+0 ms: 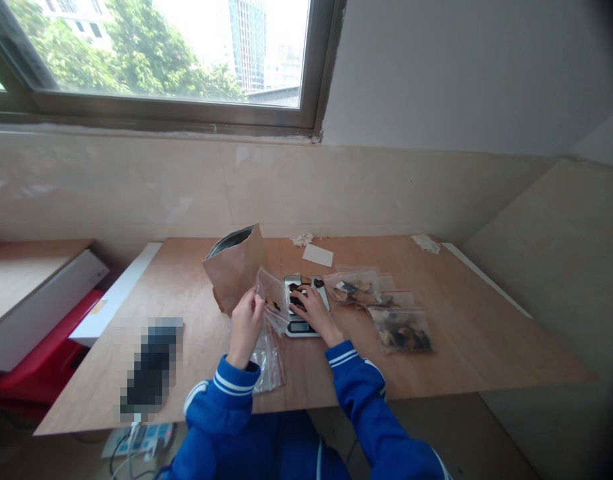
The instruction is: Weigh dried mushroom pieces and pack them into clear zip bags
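My left hand (248, 319) pinches the edge of a clear zip bag (272, 288) that has a few brown dried pieces inside. The bag leans beside a small kitchen scale (301, 331) with a display at its front. Over the scale's plate is my right hand (310, 308), its fingers spread and bent down onto dark dried pieces (295, 289); whether it grips any of them I cannot tell. More dark dried pieces (318, 283) lie at the plate's far edge. Flat zip bags (269, 363) rest on the table under my left wrist.
An open brown paper pouch (236, 267) stands behind my left hand. Right of the scale lie several filled zip bags (402, 329). A white card (317, 255) and crumpled tissue (302, 239) are at the back. A pixelated dark object (151, 367) lies at left, above a power strip (146, 439).
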`<control>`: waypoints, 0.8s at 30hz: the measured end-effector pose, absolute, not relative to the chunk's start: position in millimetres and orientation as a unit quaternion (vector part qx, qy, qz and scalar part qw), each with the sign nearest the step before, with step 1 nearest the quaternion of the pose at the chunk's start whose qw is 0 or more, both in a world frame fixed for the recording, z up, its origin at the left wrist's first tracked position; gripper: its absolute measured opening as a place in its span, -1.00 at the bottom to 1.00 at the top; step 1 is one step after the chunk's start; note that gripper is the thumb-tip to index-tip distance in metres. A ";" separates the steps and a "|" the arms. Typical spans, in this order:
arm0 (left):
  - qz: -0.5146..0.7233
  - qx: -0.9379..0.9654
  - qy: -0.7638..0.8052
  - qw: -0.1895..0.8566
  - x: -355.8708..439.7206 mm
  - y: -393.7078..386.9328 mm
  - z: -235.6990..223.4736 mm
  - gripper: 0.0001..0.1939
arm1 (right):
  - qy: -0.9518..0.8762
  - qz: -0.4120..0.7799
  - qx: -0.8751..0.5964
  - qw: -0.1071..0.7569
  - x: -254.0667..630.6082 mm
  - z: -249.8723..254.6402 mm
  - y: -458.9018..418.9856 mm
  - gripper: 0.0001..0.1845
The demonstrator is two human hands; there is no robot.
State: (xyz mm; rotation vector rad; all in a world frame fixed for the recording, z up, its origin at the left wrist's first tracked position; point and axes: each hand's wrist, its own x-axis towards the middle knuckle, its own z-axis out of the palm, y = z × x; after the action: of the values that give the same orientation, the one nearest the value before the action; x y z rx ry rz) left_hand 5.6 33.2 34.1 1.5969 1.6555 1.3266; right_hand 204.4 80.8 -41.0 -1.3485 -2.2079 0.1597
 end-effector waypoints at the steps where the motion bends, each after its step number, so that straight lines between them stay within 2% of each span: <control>1: 0.484 0.584 0.605 0.240 5.7 33.2 34.1 -0.63 | -0.820 0.063 -0.494 0.283 207.0 -42.0 82.4 -0.74; 12: 0.486 0.588 0.596 0.250 7.1 32.5 33.8 -0.66 | -0.795 0.115 -0.477 0.357 215.1 -60.8 87.6 -0.78; 16: 0.483 0.587 0.600 0.248 6.5 33.0 32.7 -0.66 | -0.792 0.140 -0.471 0.363 215.4 -57.4 83.2 -0.74; 20: 0.481 0.586 0.603 0.246 5.3 32.5 30.8 -0.65 | -0.772 0.166 -0.484 0.377 215.5 -51.4 80.2 -0.80; 24: 0.480 0.580 0.610 0.247 4.5 31.5 28.5 -0.65 | -0.739 0.186 -0.484 0.430 215.4 -45.3 76.9 -0.82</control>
State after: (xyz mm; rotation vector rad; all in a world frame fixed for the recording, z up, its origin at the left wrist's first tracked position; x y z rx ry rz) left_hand 4.5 31.5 28.5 1.5826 1.6632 1.3086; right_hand 215.4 76.9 -45.3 -1.2078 -1.8453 0.4636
